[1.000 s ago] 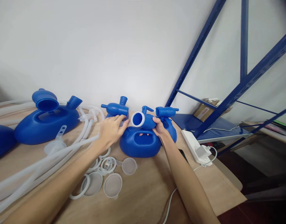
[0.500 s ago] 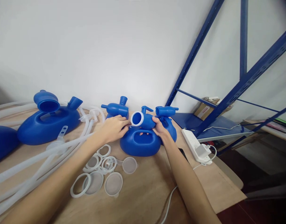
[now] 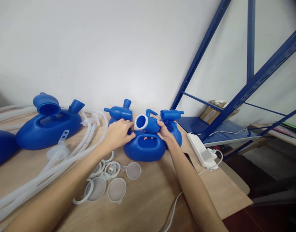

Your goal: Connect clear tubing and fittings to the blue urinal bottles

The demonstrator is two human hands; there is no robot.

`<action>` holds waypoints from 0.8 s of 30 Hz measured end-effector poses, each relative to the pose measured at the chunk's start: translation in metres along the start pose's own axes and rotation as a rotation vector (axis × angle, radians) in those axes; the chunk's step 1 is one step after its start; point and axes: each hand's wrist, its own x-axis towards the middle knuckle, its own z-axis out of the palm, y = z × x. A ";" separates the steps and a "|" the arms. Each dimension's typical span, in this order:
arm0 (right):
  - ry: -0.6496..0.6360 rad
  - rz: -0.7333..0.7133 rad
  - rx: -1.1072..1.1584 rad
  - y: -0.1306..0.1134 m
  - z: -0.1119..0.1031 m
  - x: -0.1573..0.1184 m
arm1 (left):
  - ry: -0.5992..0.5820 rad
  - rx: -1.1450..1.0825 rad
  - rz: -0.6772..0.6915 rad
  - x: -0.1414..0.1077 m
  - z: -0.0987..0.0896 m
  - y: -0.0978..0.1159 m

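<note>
A blue plastic urinal bottle (image 3: 145,154) with a handle hole sits on the table in front of me. Above its handle is a blue cup-shaped mouthpiece (image 3: 151,125), its opening facing left and rimmed by a white ring (image 3: 136,125). My right hand (image 3: 164,130) is closed at the right end, thumb on the mouthpiece and fingertips showing through the handle hole. My left hand (image 3: 121,132) curls around a blue part at the bottle's left end, with thumb and fingers bent; its grip is partly hidden.
White rings (image 3: 112,169) and translucent caps (image 3: 117,190) lie in front. Pale hoses (image 3: 41,180) cover the left side, near another urinal bottle (image 3: 50,129). Two more stand behind, one with its mouthpiece (image 3: 172,115) at right. A power strip (image 3: 198,148) lies at the right edge.
My left hand's fingertips have shifted slightly off the white ring, and a blue part now shows between thumb and fingers. A hose on the left has dropped lower. The right hand holds still.
</note>
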 end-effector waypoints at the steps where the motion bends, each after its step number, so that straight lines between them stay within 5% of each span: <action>1: 0.006 -0.001 0.001 0.000 0.000 0.000 | -0.003 -0.006 -0.018 0.000 -0.001 0.001; 14: 0.042 0.023 0.018 -0.001 0.003 -0.003 | 0.058 0.026 -0.038 -0.003 0.005 0.004; 24: 0.068 -0.040 0.007 0.000 0.004 -0.004 | -0.010 -0.216 0.009 0.002 0.006 -0.014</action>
